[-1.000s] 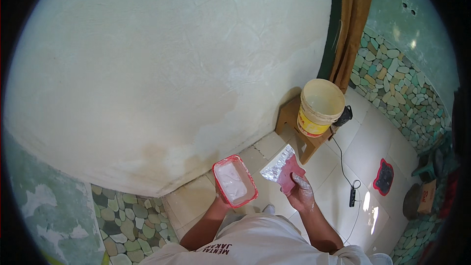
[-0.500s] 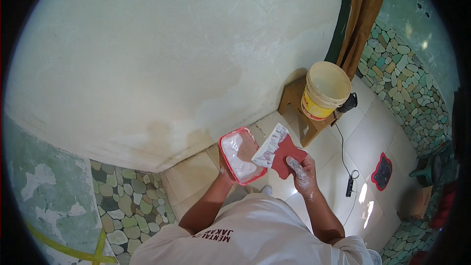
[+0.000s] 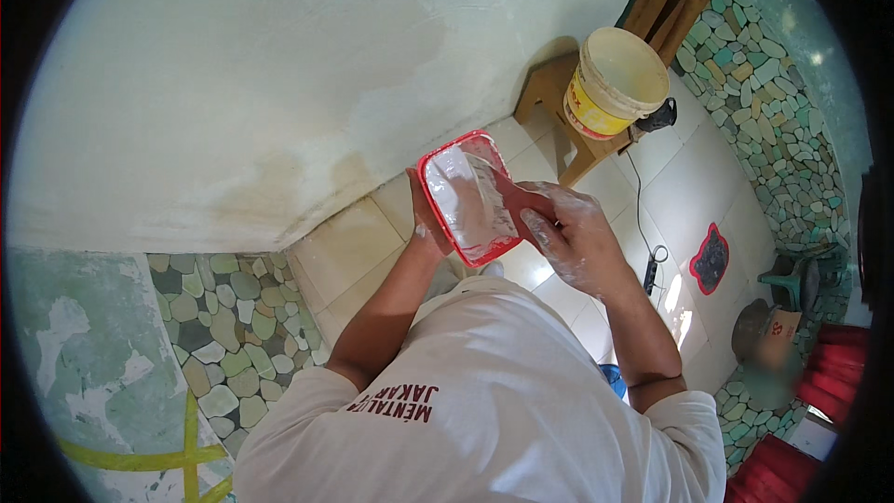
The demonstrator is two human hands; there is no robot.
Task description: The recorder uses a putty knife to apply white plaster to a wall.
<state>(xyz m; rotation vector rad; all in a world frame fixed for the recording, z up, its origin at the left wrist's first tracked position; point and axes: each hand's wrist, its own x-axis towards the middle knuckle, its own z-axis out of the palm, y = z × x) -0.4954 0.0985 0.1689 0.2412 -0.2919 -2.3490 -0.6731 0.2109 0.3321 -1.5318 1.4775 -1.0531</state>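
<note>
My left hand [image 3: 424, 216] grips a shallow red-rimmed tray [image 3: 495, 252] from its left side, in front of my body. White putty [image 3: 451, 184] coats the tray's inside, thickest on the left. Wrapped around the red handle of a wide putty knife [image 3: 526, 203] is my right hand [image 3: 582, 235], its fingers smeared with white. The knife's blade is down inside the tray against the putty, and its front edge is hard to make out.
A pale plastered wall [image 3: 279, 65] rises ahead. Beyond the tray, a bucket [image 3: 598, 116] stands on a wooden stool [image 3: 549, 84]. A cable runs to a black power strip [image 3: 651, 272] on the tiled floor, near a red-edged dark mat [image 3: 711, 259]. Farther right is a green stool [image 3: 785, 278].
The putty knife has gone from beside the tray, blade tilted up, to inside it. The tray has risen in view, and my right hand has turned over the handle.
</note>
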